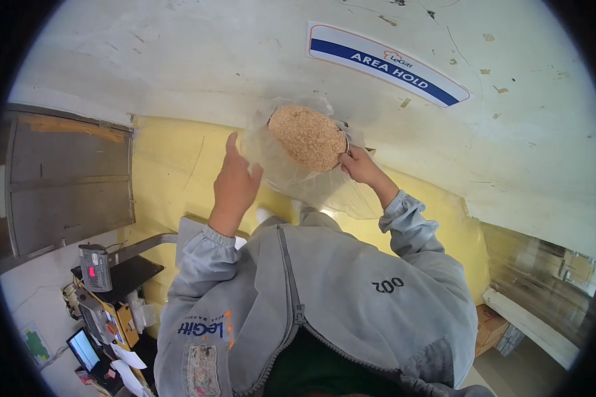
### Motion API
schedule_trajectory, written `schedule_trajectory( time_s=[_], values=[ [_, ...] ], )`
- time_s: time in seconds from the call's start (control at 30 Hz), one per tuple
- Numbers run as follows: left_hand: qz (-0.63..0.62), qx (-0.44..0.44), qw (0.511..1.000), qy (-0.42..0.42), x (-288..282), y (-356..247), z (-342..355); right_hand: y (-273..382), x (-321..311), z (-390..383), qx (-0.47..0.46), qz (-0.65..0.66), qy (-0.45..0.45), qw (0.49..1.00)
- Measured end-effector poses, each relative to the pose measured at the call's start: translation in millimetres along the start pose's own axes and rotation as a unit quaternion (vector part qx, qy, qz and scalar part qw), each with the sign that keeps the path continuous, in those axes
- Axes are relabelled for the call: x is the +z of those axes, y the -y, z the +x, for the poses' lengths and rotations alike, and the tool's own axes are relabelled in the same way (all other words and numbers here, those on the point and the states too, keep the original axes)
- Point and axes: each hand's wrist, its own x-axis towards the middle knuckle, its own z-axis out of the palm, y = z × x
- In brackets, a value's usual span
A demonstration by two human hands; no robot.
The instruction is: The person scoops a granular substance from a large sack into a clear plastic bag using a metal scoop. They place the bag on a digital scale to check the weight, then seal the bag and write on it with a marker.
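A round-mouthed container is filled with coarse beige crumbs (308,137), and a clear plastic bag (311,188) spreads loosely around it. Its walls are mostly hidden; only bits of a dark rim show. My right hand (363,167) is closed at the right edge of the mouth, thumb and fingers gripping the rim. To the left, my left hand (237,180) is beside the bag with its index finger stretched out and its thumb apart. Its other fingers are partly hidden, and nothing shows in it.
Yellow floor (172,172) lies below, meeting a scuffed white wall (198,59) that carries a blue-and-white sign (387,64). A dark metal door (69,185) stands at left. Lower left, a scale (96,268), a lit screen (84,349) and papers crowd together. Cardboard boxes (489,329) sit lower right.
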Motion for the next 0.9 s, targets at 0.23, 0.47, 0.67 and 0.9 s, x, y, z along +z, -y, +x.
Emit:
schedule_trajectory(
  time_s=[0.23,0.47,0.67,0.9],
  values=[
    [-0.015,0.037,0.996,-0.073,14.5,-0.1,-13.5,6.8,2.5,-6.8,0.000,0.019,0.015,1.000],
    [-0.092,-0.041,0.994,-0.051,4.4,-2.2,-26.8,26.9,3.9,-23.5,0.034,0.067,0.038,0.996],
    [-0.178,-0.057,0.977,-0.101,7.0,24.0,-46.6,50.4,-6.5,-44.1,0.023,0.042,0.039,0.998],
    [-0.199,-0.125,0.968,-0.092,11.6,59.0,-79.4,85.9,-20.1,-72.2,0.079,0.070,0.066,0.992]
  ],
)
